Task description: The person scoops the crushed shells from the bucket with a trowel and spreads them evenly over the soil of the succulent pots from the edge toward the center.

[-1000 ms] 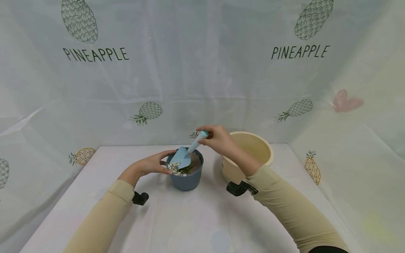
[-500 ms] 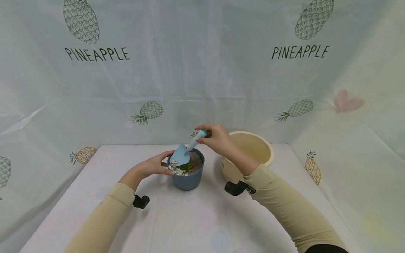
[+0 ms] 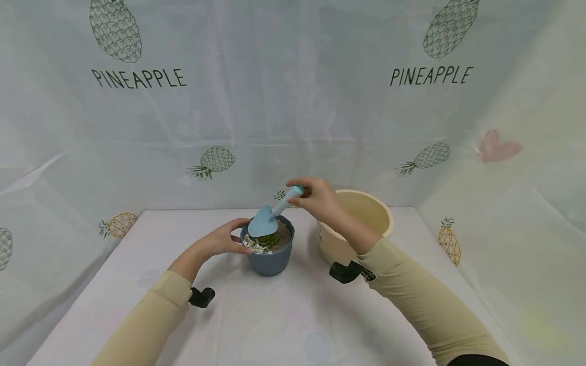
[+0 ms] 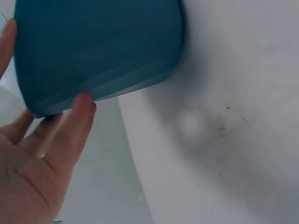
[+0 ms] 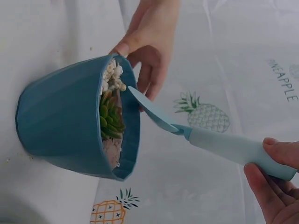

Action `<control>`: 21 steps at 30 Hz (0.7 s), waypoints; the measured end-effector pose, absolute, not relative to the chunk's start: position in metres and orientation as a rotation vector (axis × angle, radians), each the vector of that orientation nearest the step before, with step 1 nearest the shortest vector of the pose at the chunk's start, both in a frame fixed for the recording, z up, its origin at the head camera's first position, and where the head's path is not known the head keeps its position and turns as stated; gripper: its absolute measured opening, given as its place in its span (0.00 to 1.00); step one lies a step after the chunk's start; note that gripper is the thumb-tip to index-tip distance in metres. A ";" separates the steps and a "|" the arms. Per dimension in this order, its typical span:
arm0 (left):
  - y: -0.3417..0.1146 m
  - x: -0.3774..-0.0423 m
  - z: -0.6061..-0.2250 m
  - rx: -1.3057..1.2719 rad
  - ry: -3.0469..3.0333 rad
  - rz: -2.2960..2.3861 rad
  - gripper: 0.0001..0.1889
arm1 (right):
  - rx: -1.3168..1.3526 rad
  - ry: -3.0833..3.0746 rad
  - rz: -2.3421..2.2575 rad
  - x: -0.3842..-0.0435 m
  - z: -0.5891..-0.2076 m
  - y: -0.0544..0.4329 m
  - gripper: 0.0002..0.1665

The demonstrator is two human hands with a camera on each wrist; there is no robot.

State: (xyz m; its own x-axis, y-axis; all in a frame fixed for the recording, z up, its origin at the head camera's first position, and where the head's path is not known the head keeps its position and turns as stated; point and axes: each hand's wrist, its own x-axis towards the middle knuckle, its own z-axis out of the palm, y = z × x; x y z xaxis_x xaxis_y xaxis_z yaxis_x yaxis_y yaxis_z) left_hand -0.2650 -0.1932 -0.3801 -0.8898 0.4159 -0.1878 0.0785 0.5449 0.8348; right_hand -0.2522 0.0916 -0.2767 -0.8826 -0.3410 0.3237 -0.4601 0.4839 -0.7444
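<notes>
pale pineapple-print sheeting (image 3: 274, 112) hangs behind our white-covered table (image 3: 265, 325), where a blue-grey plant pot (image 3: 270, 264) stands upright. our left hand (image 3: 220, 240) grips the pot's left side at the rim, thumb towards us and fingers further round. our right hand (image 3: 319, 201) pinches the handle end of a light blue hand trowel (image 3: 264, 223), its blade slanting down over the pot; we cannot tell whether the tip touches the white pebbles (image 5: 112, 77). beside these we see a green succulent (image 5: 110, 117) and greyish-brown soil (image 3: 284, 237). just right of the pot, partly behind our right forearm, is a cream bucket (image 3: 335, 249).
</notes>
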 end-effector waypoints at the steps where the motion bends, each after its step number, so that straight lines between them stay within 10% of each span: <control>1: -0.193 -0.264 -0.377 0.419 2.445 1.265 0.50 | 0.697 -2.585 1.363 -0.251 -0.276 0.094 0.22; 21: -0.133 -0.249 -0.330 0.533 2.686 1.109 0.42 | 0.551 -2.509 1.309 -0.228 -0.274 0.183 0.19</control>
State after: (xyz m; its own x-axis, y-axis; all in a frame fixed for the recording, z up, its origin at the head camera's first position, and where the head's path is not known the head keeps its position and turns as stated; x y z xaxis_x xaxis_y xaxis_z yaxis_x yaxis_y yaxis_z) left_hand -0.2488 -0.1328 -0.3300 -0.9180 0.3951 -0.0347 0.2555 0.6561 0.7101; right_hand -0.2284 0.1826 -0.2738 -0.8948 -0.2112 0.3934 -0.4435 0.5225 -0.7282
